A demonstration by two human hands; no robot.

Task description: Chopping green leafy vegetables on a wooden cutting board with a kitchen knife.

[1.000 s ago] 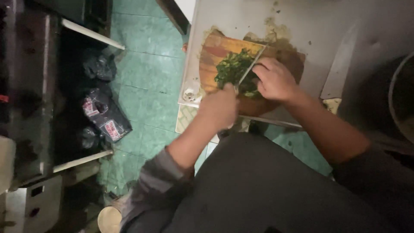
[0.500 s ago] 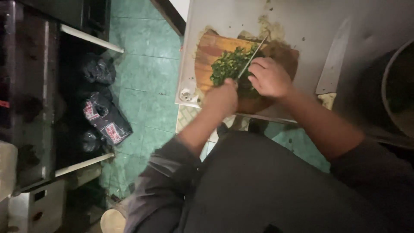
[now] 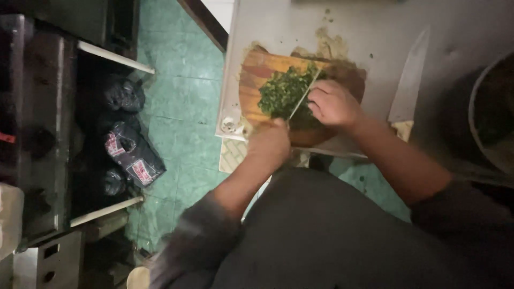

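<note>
A round wooden cutting board (image 3: 256, 80) lies on the steel counter with a heap of chopped green herbs (image 3: 281, 93) on it. My left hand (image 3: 270, 142) is at the board's near edge, shut on the handle of a knife (image 3: 304, 93) whose thin blade runs slantwise across the herbs. My right hand (image 3: 332, 104) rests curled on the greens just right of the blade, fingers bent down.
A second, large knife (image 3: 409, 80) lies on the counter (image 3: 375, 32) right of the board. A big dark pot (image 3: 490, 107) stands at the far right. To the left are green floor tiles (image 3: 182, 96), a stove (image 3: 32, 107) and black bags (image 3: 126, 150) on a low shelf.
The view has shifted a little and the board sits lower in the picture. The blade's slant over the herbs has changed slightly. Both hands stay at the board.
</note>
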